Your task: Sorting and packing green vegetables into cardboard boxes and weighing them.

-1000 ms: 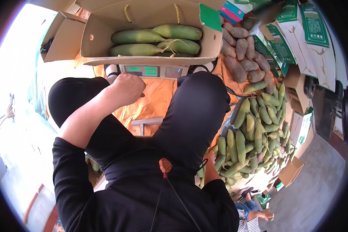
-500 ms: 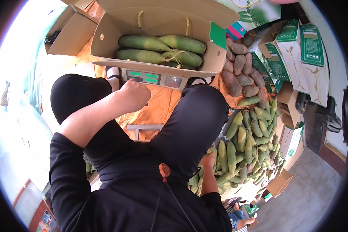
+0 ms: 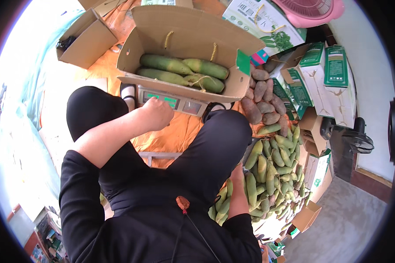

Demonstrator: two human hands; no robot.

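Left hand (image 3: 156, 115) fisted, grip closed on nothing, touching scale (image 3: 169, 100); box (image 3: 193, 37) just beyond; right hand hidden.

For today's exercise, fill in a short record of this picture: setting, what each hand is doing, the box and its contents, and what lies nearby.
Setting: person seated, legs apart, over an orange sheet
Left hand: closed, at the front panel of a weighing scale
Right hand: lowered beside the right leg, by a pile of green fruits; grip hidden
Box: open cardboard box on the scale, holding long green fruits
Nearby: brown fruits, stacked printed cartons, empty cardboard box, pink basket
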